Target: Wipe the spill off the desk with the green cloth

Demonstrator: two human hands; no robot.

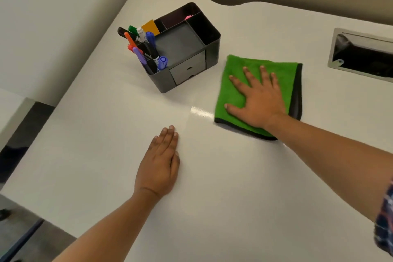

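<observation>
A folded green cloth with a dark edge lies flat on the white desk, right of centre. My right hand presses down on it, palm flat and fingers spread. My left hand rests flat on the bare desk nearer to me, fingers together, holding nothing. A shiny wet-looking patch glints on the desk just left of the cloth's near corner.
A black desk organiser with several coloured markers and a small drawer stands behind the hands, left of the cloth. A cable cut-out with a metal frame sits at the far right. The desk's left edge drops to the floor.
</observation>
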